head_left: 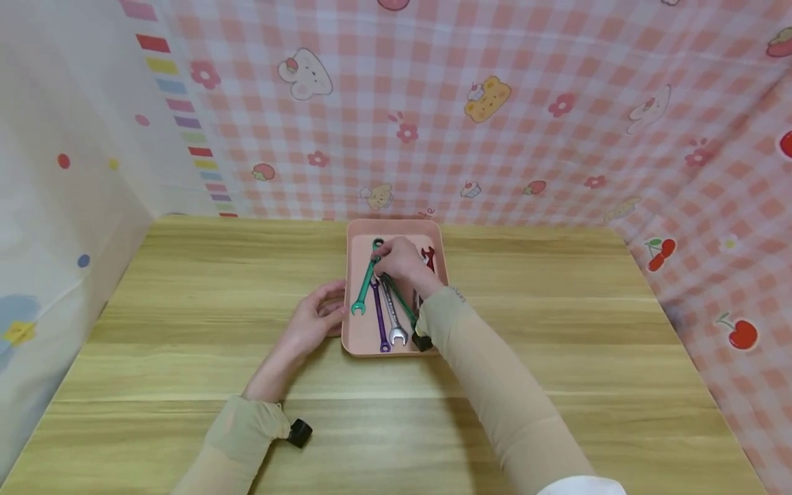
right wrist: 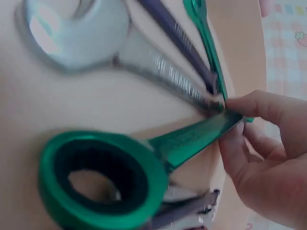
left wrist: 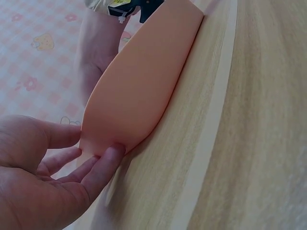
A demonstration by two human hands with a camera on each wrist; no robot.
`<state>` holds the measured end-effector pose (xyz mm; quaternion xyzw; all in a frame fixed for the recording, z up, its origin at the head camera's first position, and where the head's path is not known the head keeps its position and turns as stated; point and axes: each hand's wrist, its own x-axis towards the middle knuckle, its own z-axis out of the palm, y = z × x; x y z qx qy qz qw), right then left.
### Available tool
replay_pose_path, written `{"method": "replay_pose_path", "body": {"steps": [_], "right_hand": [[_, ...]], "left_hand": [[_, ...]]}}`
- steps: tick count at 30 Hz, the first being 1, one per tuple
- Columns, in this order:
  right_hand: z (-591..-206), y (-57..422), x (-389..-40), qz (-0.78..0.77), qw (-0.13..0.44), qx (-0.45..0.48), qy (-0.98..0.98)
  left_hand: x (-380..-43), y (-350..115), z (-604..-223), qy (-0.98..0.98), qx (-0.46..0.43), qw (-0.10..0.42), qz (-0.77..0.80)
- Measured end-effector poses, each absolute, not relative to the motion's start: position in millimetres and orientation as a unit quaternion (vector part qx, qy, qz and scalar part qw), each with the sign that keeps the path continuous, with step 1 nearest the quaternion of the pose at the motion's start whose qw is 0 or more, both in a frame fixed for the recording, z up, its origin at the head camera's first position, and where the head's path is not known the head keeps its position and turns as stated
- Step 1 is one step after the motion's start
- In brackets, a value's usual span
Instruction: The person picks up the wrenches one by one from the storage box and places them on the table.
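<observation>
A pink tray (head_left: 361, 338) holds several wrenches. My right hand (head_left: 402, 260) reaches over it and pinches a green wrench (right wrist: 192, 141) between thumb and fingers. This wrench's dark-lined ring end is close to the camera in the right wrist view. Left of it lie a silver wrench (head_left: 392, 313), a purple wrench (head_left: 379, 313) and another green wrench (head_left: 365, 292), their upper ends near my fingers. A red wrench (head_left: 428, 256) shows at the tray's right side, partly behind the hand. My left hand (head_left: 315, 320) touches the tray's left outer wall (left wrist: 139, 76) with relaxed fingers.
The tray stands on a wood-grain table (head_left: 532, 309) near its back edge. A pink checked cloth (head_left: 433, 137) hangs behind and to the right, with a pale cloth on the left. Dark wrist cameras (head_left: 300, 433) are on both sleeves. My right forearm crosses the tray's right edge.
</observation>
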<state>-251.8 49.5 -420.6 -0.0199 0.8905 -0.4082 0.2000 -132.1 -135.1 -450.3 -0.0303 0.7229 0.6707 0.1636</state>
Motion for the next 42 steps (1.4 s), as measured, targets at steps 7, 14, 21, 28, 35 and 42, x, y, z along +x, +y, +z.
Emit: {"method": "replay_pose_path", "body": {"steps": [7,14,21,28,35,42], "right_hand": [[-415,59,-256,-0.448,0.218,-0.023,0.867],[-409,65,-260,-0.488,0.219,-0.028,0.844],[-384,73,-265,-0.604,0.19,-0.003,0.774],[-353,105,-271,-0.665,0.176,-0.007,0.726],[-350,163,-272,-0.67,0.164,-0.01,0.724],[-370,214,-263,-0.66,0.178,0.012,0.729]], "left_hand": [[-131,-135,-449,0.726,-0.037,0.16,0.668],[-131,-133,-450,0.731,-0.033,0.157,0.663],[-132,-134,-450,0.739,-0.035,0.155,0.655],[-131,-133,-450,0.74,-0.036,0.157,0.653],[-130,-132,-449,0.741,-0.04,0.158,0.651],[-130,-132,-450,0.737,-0.033,0.153,0.658]]}}
